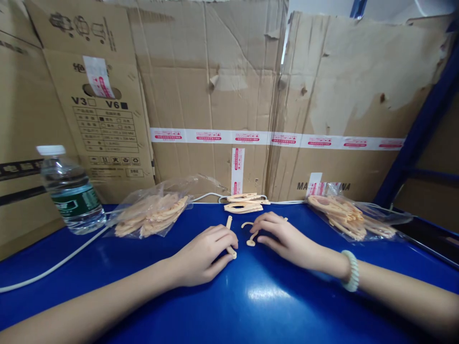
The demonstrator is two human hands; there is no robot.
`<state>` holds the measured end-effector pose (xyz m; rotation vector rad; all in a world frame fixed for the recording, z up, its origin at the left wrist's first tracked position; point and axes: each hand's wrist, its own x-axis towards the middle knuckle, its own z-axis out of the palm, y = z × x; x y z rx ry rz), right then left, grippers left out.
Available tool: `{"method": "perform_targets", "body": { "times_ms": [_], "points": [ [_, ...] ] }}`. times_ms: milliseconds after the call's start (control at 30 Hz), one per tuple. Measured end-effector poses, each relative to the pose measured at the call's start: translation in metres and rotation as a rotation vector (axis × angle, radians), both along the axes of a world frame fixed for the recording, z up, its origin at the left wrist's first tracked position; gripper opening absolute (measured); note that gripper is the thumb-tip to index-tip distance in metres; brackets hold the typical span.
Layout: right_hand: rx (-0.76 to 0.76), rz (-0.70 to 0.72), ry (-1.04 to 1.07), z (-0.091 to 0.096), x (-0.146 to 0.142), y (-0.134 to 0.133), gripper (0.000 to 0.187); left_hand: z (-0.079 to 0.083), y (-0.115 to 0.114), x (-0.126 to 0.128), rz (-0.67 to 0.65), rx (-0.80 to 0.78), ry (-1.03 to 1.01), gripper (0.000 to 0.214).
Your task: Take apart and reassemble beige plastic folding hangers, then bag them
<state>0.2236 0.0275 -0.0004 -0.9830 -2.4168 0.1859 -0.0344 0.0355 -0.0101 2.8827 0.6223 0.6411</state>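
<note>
My left hand [211, 251] is closed around a straight, narrow beige strip [229, 221], whose two ends stick out above and below the fingers. Across from it, my right hand [281, 236] has its curled fingers on a thin, curved beige piece [251, 240] with a widened end. Part of that piece is hidden under the fingers, and its hooked tip shows to the left of them. Behind both hands lies a small stack of flat beige loop-shaped pieces [244, 206].
Clear plastic bags of similar beige pieces lie at left [154, 215] and right [344, 215]. A water bottle [73, 196] stands far left, near a white cable [60, 263]. Cardboard sheets [211, 100] wall off the back of the blue table [229, 306].
</note>
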Motion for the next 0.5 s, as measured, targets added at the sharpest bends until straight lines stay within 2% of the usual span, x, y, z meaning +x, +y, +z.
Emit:
{"method": "perform_targets", "body": {
  "times_ms": [133,233,367,500],
  "points": [
    [-0.046,-0.011,-0.058,0.015,0.040,0.001,0.025,-0.003,0.001,0.000,0.021,-0.009,-0.012,0.008],
    [-0.104,-0.026,-0.135,0.019,0.067,0.000,0.027,-0.005,0.002,0.001,0.032,0.015,-0.038,0.008],
    [-0.209,0.014,-0.103,0.013,0.082,-0.006,0.028,-0.006,0.001,0.001,0.029,0.042,-0.055,0.009],
    [-0.216,0.009,-0.079,0.005,0.088,-0.004,0.026,-0.007,0.001,0.001,0.033,0.018,-0.053,0.010]
  ]
}}
